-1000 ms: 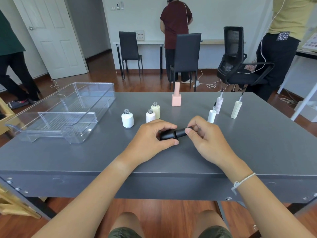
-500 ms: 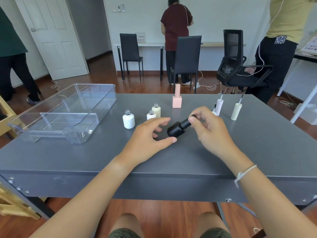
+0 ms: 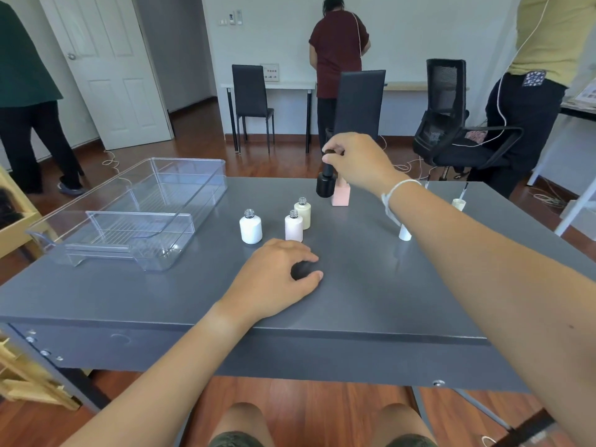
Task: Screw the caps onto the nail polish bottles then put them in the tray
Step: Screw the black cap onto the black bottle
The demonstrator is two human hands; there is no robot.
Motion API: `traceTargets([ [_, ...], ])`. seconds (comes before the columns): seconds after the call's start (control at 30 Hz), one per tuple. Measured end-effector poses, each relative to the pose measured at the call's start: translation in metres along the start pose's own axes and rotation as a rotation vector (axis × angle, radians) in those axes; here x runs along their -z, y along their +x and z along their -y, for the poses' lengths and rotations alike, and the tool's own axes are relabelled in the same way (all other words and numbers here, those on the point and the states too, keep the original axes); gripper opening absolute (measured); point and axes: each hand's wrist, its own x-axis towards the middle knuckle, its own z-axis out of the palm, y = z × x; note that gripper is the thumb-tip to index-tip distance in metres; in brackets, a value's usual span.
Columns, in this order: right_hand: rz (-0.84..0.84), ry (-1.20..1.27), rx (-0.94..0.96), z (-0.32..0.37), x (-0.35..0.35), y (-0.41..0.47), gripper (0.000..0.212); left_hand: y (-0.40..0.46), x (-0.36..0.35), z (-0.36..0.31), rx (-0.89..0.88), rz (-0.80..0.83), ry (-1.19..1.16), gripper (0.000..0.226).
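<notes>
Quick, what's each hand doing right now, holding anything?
Left hand: curled on the table, closed over a dark object; what it is cannot be told.
Right hand: closed, holding the black bottle by its cap.

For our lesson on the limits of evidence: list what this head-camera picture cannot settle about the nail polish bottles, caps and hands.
- Head view: the right hand covers the black bottle cap's top.
- The pink bottle is partly behind both.
- The right forearm hides most of the white caps.
- The left hand covers a blurred dark object.
</notes>
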Motion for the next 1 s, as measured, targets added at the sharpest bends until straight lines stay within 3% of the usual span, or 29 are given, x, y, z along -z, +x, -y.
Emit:
traceTargets([
  [0.27, 0.079, -0.228, -0.051, -0.001, -0.026, 0.021, 0.023, 0.000, -0.001, -0.002, -0.012, -0.012, 0.025, 0.031],
  [0.57, 0.083, -0.296, -0.066, -0.003, -0.043, 0.029, 0.028, 0.001, -0.001, -0.001, -0.014, -0.018, 0.012, 0.030],
  [0.83, 0.088, -0.272, -0.070, -0.002, -0.041, 0.024, 0.034, 0.002, -0.001, 0.002, -0.003, -0.030, -0.020, 0.027],
  [1.0, -0.104, -0.001, -0.026, 0.010, -0.020, -0.007, 0.029, 0.002, 0.000, 0.004, 0.027, -0.031, -0.119, 0.026],
])
